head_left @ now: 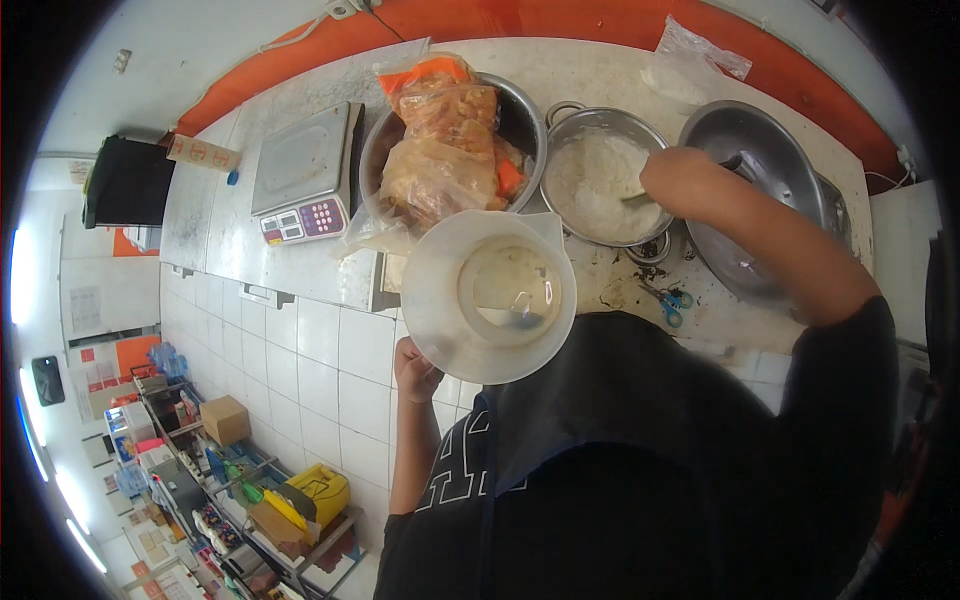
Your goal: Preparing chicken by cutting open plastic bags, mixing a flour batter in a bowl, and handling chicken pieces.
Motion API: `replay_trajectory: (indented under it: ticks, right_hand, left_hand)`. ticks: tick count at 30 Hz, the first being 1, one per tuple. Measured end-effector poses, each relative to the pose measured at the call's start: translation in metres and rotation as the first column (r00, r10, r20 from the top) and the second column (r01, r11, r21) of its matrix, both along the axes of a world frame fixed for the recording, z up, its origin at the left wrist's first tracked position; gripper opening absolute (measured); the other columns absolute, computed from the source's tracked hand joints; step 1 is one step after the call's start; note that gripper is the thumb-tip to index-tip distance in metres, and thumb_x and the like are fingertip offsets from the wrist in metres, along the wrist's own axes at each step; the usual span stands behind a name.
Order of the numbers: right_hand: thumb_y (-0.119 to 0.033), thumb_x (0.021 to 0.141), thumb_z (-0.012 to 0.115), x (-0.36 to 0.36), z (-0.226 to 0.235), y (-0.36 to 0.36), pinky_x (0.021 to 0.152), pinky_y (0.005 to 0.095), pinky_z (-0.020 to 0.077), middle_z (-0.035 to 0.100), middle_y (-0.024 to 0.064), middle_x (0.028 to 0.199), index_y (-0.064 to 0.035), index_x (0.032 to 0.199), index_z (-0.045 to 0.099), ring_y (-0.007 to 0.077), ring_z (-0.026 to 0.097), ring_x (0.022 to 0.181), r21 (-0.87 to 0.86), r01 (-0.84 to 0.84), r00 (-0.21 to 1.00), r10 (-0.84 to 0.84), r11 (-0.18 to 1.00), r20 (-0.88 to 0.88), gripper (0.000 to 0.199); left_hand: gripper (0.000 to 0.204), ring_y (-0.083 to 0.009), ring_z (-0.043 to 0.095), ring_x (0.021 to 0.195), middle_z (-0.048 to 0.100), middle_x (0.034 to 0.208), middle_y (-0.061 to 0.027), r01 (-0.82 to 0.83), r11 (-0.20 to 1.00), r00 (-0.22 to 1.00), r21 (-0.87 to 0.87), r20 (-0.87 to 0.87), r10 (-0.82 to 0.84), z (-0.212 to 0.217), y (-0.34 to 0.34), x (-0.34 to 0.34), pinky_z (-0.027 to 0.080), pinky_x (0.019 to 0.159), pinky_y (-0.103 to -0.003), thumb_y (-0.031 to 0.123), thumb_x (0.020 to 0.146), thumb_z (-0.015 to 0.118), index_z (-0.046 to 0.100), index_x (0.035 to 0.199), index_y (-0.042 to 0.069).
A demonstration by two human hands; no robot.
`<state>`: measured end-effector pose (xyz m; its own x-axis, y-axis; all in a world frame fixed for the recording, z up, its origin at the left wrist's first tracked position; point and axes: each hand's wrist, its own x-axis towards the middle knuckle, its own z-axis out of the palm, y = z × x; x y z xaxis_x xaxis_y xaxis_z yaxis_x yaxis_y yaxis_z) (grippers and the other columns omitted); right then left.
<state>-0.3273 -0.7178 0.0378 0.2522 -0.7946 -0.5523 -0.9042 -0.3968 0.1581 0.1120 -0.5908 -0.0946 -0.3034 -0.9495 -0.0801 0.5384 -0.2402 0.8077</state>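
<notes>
My left hand (pixel 416 370) is closed at the side of a large translucent plastic measuring jug (pixel 425 290), holding it up in front of my chest. Some clear, slightly cloudy liquid shows in the bottom of the jug. My right hand (pixel 678 182) reaches over a two-handled metal pot (pixel 655 128), its fingers wrapped round a metal spoon (pixel 634 199). The spoon's end dips into a white, flour-like mass (pixel 595 175) in the pot; most of the spoon is hidden. Whether the white mass is dry or wet, I cannot tell.
Left of the pot, a metal bowl (pixel 533 110) holds plastic bags of orange-brown food (pixel 440 125). A digital scale (pixel 300 165) stands farther left. At right is a large metal basin (pixel 720 250). Blue-handled scissors (pixel 670 303) lie near the table edge; a clear bag (pixel 690 65) lies behind.
</notes>
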Motion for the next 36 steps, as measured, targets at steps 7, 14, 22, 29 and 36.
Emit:
replay_trajectory:
  ticks: [7, 14, 22, 29, 36]
  right_hand:
    - [-0.009, 0.079, 0.062, -0.010, -0.026, -0.021, 0.073, 0.0444, 0.0545, 0.069, 0.0200, 0.086, 0.0024, 0.087, 0.071, 0.0357, 0.068, 0.087, -0.014, 0.052, 0.932, -0.044, 0.999, 0.360, 0.017]
    - [-0.004, 0.077, 0.061, -0.023, -0.012, -0.016, 0.070, 0.0453, 0.0530, 0.067, 0.0203, 0.079, 0.0019, 0.078, 0.071, 0.0375, 0.067, 0.078, -0.213, -0.043, 0.995, 0.061, 0.976, 0.076, 0.011]
    - [-0.003, 0.074, 0.063, -0.012, -0.031, -0.020, 0.072, 0.0450, 0.0545, 0.068, 0.0209, 0.083, 0.0025, 0.083, 0.071, 0.0354, 0.068, 0.081, -0.090, 0.027, 0.964, -0.002, 0.996, 0.266, 0.014]
    - [-0.007, 0.075, 0.064, -0.042, -0.026, -0.009, 0.070, 0.0458, 0.0538, 0.067, 0.0212, 0.079, 0.0010, 0.078, 0.071, 0.0367, 0.068, 0.078, -0.216, 0.022, 0.995, -0.002, 0.976, 0.096, 0.010]
    - [-0.007, 0.075, 0.063, -0.015, -0.034, -0.009, 0.068, 0.0436, 0.0544, 0.068, 0.0205, 0.079, 0.0005, 0.078, 0.071, 0.0346, 0.069, 0.078, -0.081, 0.031, 0.971, -0.011, 0.996, 0.239, 0.012]
  left_hand:
    - [0.019, -0.0167, 0.060, 0.066, 0.066, 0.078, -0.0115, 0.032, 0.996, 0.999, 0.087, 0.030, -0.034, 0.012, -0.005, -0.003, 0.046, 0.058, -0.027, 0.012, 0.079, 0.059, 0.063, 0.071, -0.005]
    - [0.018, -0.0122, 0.053, 0.057, 0.063, 0.072, -0.0088, -0.099, 0.994, 0.990, 0.043, 0.102, 0.094, 0.026, -0.001, -0.022, 0.040, 0.051, -0.024, 0.010, 0.079, 0.057, 0.062, 0.071, -0.006]
    - [0.020, -0.0090, 0.045, 0.049, 0.058, 0.064, -0.0056, -0.051, 0.998, 0.990, 0.037, 0.135, 0.046, 0.020, -0.004, -0.015, 0.030, 0.045, -0.023, 0.013, 0.078, 0.058, 0.058, 0.066, -0.003]
    - [0.026, -0.0137, 0.058, 0.058, 0.065, 0.072, -0.0079, 0.113, 0.993, 0.990, 0.040, -0.083, -0.110, -0.009, -0.003, 0.012, 0.053, 0.066, -0.029, 0.015, 0.079, 0.057, 0.064, 0.088, -0.009]
    - [0.031, -0.0194, 0.066, 0.072, 0.068, 0.086, -0.0140, -0.020, 1.000, 0.994, 0.023, 0.107, 0.017, 0.026, -0.004, -0.020, 0.055, 0.068, -0.029, 0.016, 0.079, 0.057, 0.063, 0.093, -0.011]
